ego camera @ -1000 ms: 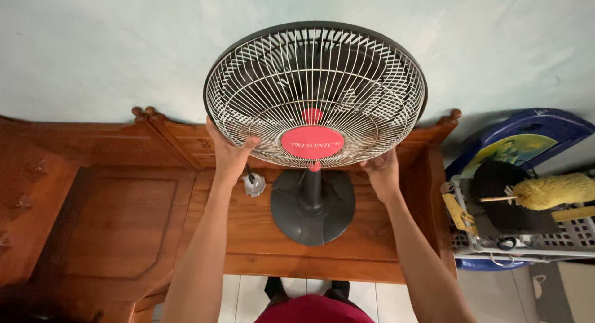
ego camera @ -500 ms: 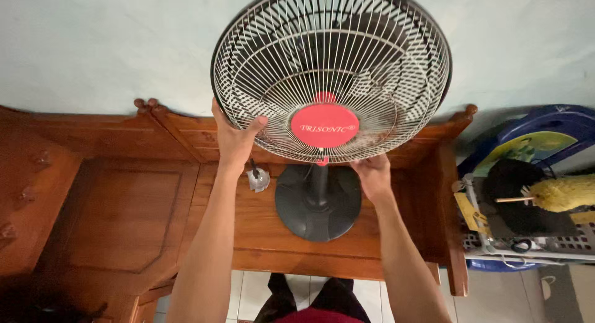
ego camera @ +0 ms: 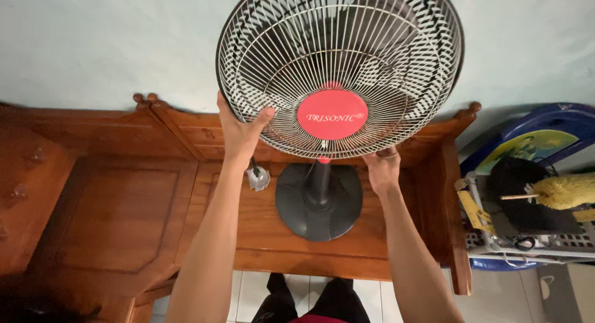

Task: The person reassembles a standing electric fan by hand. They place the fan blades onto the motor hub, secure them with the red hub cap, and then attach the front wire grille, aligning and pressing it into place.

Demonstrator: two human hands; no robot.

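While seen from the head camera, left hand (ego camera: 240,132) clamped on the lower-left rim of the fan guard (ego camera: 339,69), thumb hooked over the front wires and fingers behind; right hand (ego camera: 382,169) tucked under the lower-right rim, fingers hidden, grip there impossible to tell. Guard tilted face-down toward the viewer above both hands, between them, stem (ego camera: 318,183) running down to the round dark base (ego camera: 319,202) on the wooden counter (ego camera: 260,236); left hand higher, small clear bottle (ego camera: 257,176) just beside that wrist.
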